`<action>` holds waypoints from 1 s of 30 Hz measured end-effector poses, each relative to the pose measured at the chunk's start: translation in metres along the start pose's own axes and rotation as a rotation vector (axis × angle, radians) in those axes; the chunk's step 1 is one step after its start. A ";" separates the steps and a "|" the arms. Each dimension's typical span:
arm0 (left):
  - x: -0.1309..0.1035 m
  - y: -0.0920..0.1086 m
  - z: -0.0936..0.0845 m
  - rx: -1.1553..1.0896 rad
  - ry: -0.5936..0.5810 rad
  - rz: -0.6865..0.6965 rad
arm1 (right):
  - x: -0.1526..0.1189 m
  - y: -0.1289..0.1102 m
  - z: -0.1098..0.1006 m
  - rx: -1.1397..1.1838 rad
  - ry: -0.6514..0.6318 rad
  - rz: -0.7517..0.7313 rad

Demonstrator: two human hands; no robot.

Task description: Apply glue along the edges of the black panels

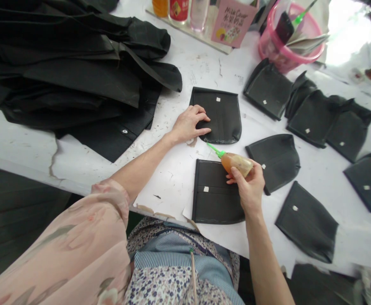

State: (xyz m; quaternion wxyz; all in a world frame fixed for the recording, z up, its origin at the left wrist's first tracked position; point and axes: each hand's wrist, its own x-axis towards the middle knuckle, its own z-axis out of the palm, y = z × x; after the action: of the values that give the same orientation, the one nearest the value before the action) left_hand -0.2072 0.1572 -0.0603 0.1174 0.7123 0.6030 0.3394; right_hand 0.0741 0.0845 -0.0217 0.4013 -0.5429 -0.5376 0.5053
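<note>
A black pocket-shaped piece (pixel 225 116) with a small white square near its top edge lies flat on the white table. My left hand (pixel 192 123) rests on its left side, fingers spread, holding nothing. In my right hand (pixel 250 186) is a squeeze bottle (pixel 238 164) of amber liquid, tilted so that its green nozzle points at the piece's lower left edge. Whether the tip touches the piece cannot be made out. Below the bottle lies a second black piece (pixel 217 205), partly covered by my right hand.
A big heap of black material (pixel 77 72) covers the table's left side. More black pieces (pixel 306 220) are spread on the right. At the back stand a pink basket (pixel 276 53) with tools, a pink box (pixel 233 23) and bottles. The table's front edge (pixel 163 215) is near my body.
</note>
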 end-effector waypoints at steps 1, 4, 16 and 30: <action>0.000 0.000 0.000 0.002 0.000 0.001 | 0.000 0.000 0.000 -0.002 -0.001 -0.001; 0.000 0.000 0.000 0.011 0.005 0.003 | 0.000 0.000 0.000 -0.008 0.001 -0.001; 0.000 -0.002 0.002 0.009 0.016 0.010 | -0.001 -0.001 0.000 -0.004 0.002 0.009; 0.001 0.003 -0.002 0.012 -0.015 -0.006 | -0.002 -0.006 -0.001 0.012 0.018 0.055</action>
State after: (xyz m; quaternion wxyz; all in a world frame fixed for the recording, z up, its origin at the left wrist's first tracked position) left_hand -0.2062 0.1572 -0.0566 0.1187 0.7137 0.6064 0.3300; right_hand 0.0745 0.0829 -0.0158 0.3952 -0.5596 -0.5159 0.5143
